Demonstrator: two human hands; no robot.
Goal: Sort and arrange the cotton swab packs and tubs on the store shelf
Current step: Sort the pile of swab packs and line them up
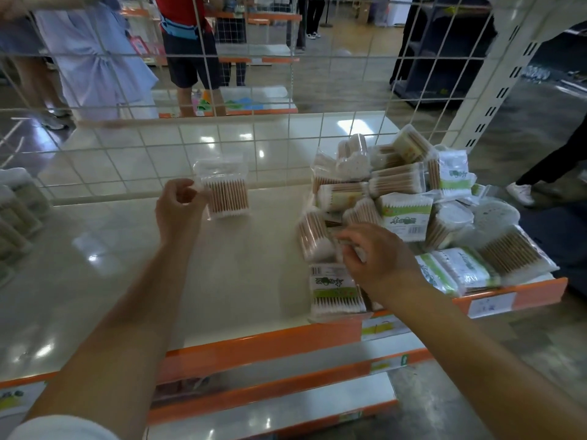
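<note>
Nearest the camera, the shelf point(104, 281) has an orange front lip carrying price labels; most of its cream surface between the two forearms holds nothing yet.

Right hand point(378, 252) — fingers curled down into the near edge of the heap point(413, 211), apparently closing on a clear pack of wooden-stick swabs. The pinch itself is motion-blurred and covered by the knuckles, so whether it actually holds a pack cannot be told. Just in front of this hand lies a green-label pack point(336, 289), flat at the shelf edge, barcode up.

Left hand point(179, 206) — farther in, fingertips pinched on the left edge of a single clear pack point(225, 188) of brown-stemmed swabs, which stands upright with its back near the wire grid point(222, 144).

Progress (judged): very early. One pack stands apart from the heap, well to its left; that looks like the start of a row. The rest is unsorted.

Containers, heap: clear bags of wooden-stick swabs, white bags with green labels, and at least two round tubs point(454, 217) on the right with swabs packed on end (count uncertain). All lie tilted and overlapping, some overhanging the right end of the shelf.

At far left, partly out of view, more packs point(19, 204) stand in a blurred stack.

Beyond the grid: people standing in the aisle.
</note>
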